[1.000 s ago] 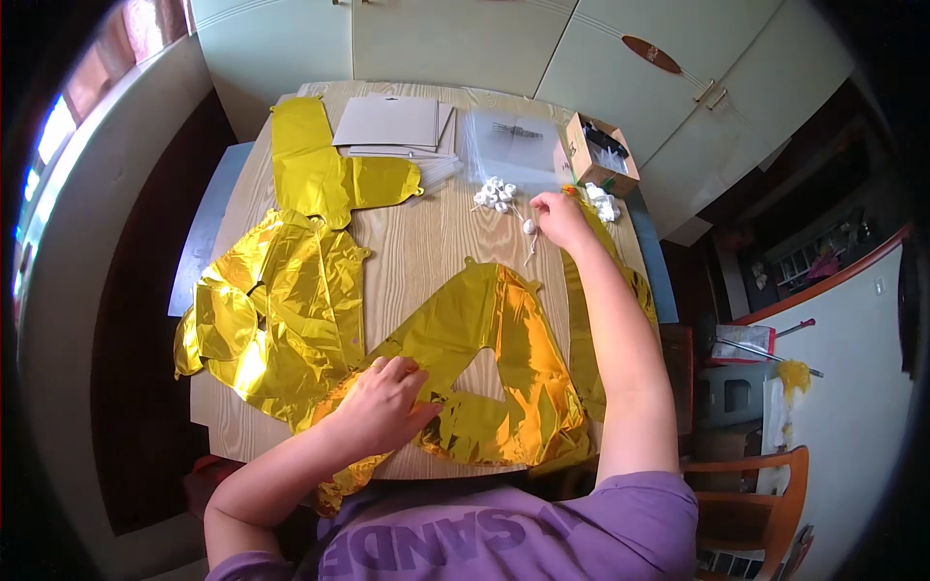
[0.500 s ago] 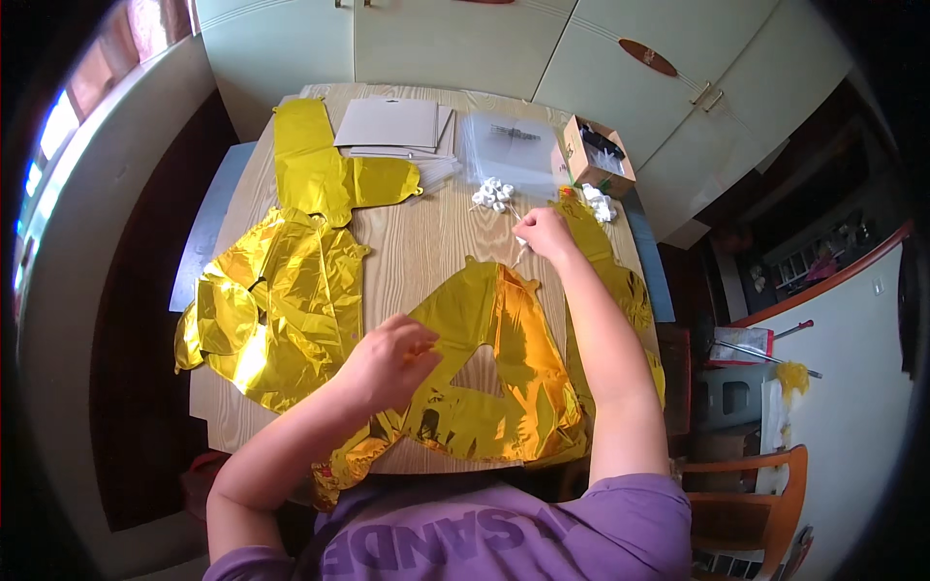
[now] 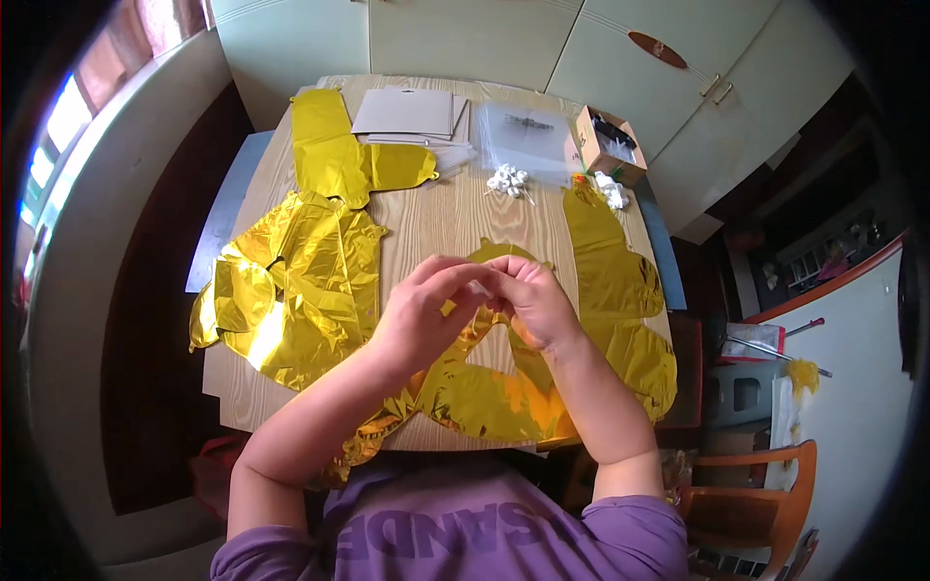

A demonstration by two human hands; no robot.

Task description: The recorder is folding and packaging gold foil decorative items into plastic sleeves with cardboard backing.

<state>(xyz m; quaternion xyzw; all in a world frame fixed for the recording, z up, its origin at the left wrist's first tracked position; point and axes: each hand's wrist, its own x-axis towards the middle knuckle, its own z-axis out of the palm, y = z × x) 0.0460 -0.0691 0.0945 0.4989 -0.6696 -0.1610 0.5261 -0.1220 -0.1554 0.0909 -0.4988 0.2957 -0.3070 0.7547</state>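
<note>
- Meeting above a flat gold foil balloon (image 3: 484,402), the left hand (image 3: 421,310) and right hand (image 3: 538,300) bring their fingertips together; between them I see a pale sliver, probably a small white bundle (image 3: 477,288).
- Right thumb and forefinger look narrowed to a pinch on it. Left fingers curl in close, but I can't tell whether they grip it too.
- Half a second ago the right hand reached out over the wood-grain table (image 3: 431,218) and the left hung well apart; now both have come in, so I judge the work has passed from fetching to two-handed handling.
- Most of the bundle is hidden by knuckles, and any loose string is too fine for me to follow. The hands also cover the balloon's upper part.
- Farther out, a pile of white bundles (image 3: 508,180) lies near the clear plastic sheets (image 3: 528,155); the dark contents of the wooden box (image 3: 628,168) I can't identify.
</note>
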